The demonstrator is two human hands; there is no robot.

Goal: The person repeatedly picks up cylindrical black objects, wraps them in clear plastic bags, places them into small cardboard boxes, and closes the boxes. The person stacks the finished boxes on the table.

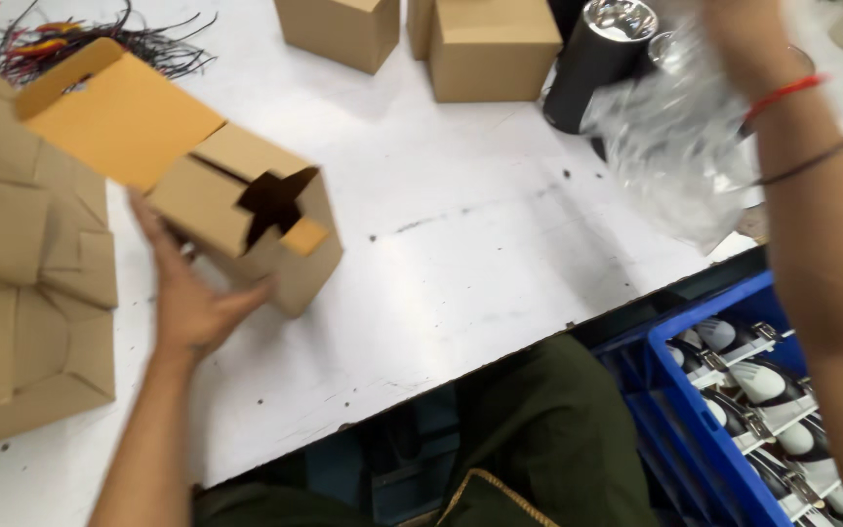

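My left hand (185, 298) grips the underside of a small brown cardboard box (246, 220) tilted on the white table (461, 244); the box's lid flap stands open to the upper left and its front shows a cross-shaped cut. My right hand (743, 29) is raised at the top right, mostly out of frame, and holds a crumpled clear plastic bag (670, 146). Behind the bag stands a black cylinder with a shiny silver top (597, 59). Red and dark bands circle my right wrist.
A stack of flat folded cardboard (21, 263) lies at the left. Two closed brown boxes (490, 44) stand at the back, and a bundle of coloured wires (80, 44) at the far left. A blue crate (734, 390) with several metal-clipped parts sits below the table's edge at right.
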